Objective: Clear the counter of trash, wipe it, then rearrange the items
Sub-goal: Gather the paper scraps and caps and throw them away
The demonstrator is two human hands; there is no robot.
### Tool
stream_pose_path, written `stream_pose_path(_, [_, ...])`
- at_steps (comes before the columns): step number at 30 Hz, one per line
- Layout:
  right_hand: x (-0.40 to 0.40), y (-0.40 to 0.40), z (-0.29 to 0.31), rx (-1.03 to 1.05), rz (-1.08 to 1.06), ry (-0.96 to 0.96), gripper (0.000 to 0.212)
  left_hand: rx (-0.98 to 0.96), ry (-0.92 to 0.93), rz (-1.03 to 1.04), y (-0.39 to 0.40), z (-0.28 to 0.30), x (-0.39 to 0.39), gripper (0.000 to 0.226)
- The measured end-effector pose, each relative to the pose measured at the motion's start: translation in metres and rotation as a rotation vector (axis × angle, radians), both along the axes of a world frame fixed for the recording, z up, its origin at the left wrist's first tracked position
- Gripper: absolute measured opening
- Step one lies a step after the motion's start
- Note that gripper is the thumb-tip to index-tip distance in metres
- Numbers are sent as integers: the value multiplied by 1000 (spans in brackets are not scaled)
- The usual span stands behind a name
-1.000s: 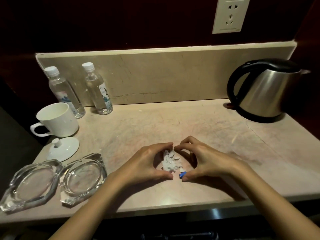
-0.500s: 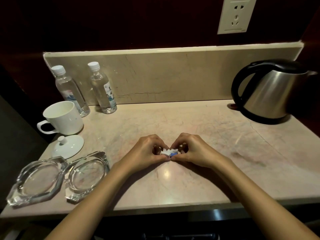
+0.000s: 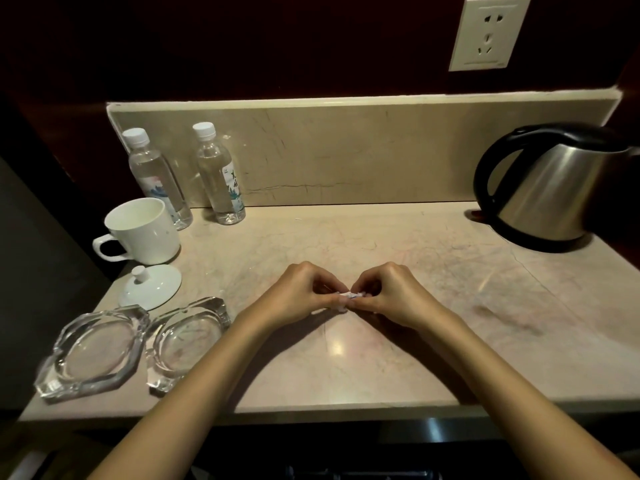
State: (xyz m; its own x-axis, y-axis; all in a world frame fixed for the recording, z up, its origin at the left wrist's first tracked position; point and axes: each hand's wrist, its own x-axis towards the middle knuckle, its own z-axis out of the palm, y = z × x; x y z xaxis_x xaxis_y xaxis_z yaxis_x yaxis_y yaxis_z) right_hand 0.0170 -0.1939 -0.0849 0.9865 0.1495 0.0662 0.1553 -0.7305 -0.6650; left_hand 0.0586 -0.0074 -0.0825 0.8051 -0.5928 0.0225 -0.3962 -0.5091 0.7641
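Trash scraps (image 3: 349, 296), white paper bits, sit pinched between both hands mid-surface (image 3: 433, 271), well left of the kettle (image 3: 547, 188). Left hand (image 3: 298, 292) and right hand (image 3: 391, 292) meet fingertip to fingertip, each grip closed on the wad, equally near. Long axis unclear. A second ago the pile lay spread wider between cupped hands; now it's bunched tight.

You face a dark reddish-brown wall (image 3: 311, 46) carrying a white socket plate (image 3: 488, 32), a beige marble backsplash (image 3: 363, 150) beneath it, and overhead light glinting off the marble table (image 3: 346, 375).
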Motion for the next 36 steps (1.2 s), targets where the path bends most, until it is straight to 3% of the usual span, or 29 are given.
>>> stream_pose_path(6, [-5,5,1,-15,-13,21,11,-43,29,57,-2,-4,3,6])
stream_pose_path(12, [-11,9,0,32,-89,18,16,-101,111,34,3,-7,2,13])
stream_pose_path(17, [-14,15,0,69,-137,68,16,-80,35,33,6,-5,-2,14])
stream_pose_path(25, [-35,34,8,371,-178,204,19,-56,33,-8,22,10,-8,9])
stream_pose_path(29, [-55,53,15,534,-198,207,19,-83,129,11,40,18,-23,12])
stream_pose_path(36, [-79,85,13,552,-142,203,22,-262,327,140,74,21,-74,10])
